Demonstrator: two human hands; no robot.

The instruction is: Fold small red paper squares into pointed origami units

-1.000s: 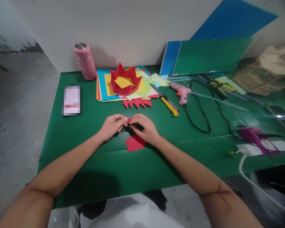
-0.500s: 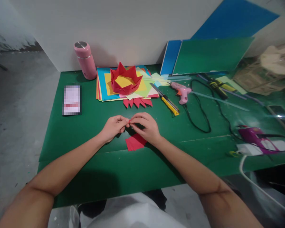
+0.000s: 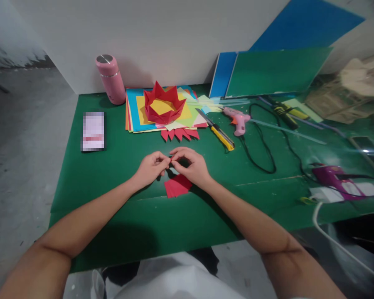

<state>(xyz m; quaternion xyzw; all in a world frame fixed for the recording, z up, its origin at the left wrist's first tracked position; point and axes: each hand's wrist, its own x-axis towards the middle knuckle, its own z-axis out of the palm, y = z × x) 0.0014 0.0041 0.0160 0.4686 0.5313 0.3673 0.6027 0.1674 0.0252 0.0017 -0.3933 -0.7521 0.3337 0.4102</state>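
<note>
Your left hand (image 3: 151, 168) and right hand (image 3: 191, 166) meet at the fingertips just above the green table cover (image 3: 96, 182). Each hand is nearly closed, thumb and forefinger pinched on the same small folded piece of red paper (image 3: 171, 158), with the other fingers curled in. Only a sliver of that piece shows between the fingertips, so the shape of its fold cannot be told.

Directly below your right hand, touching its heel in this view, lies a small pile of flat red paper squares (image 3: 177, 187). These look unfolded and, as a judgement, are what is left to work.

Farther from you, a row of pointed red folded pieces (image 3: 180, 134) lies at the near edge of a stack of coloured paper sheets (image 3: 137, 112). On that stack stands a red paper ring with pointed tips (image 3: 164, 107). Judged from this, several pieces are already folded and one ring is assembled, while the piece in your fingers appears to be mid-fold.

To the right of the stack lie a yellow-handled utility knife (image 3: 220, 133) and a pink glue gun (image 3: 237, 120), well apart from your hands. A pink cylindrical flask (image 3: 110, 79) stands at the far left corner, and a flat phone-like slab (image 3: 93, 131) lies nearer on the left.
</note>
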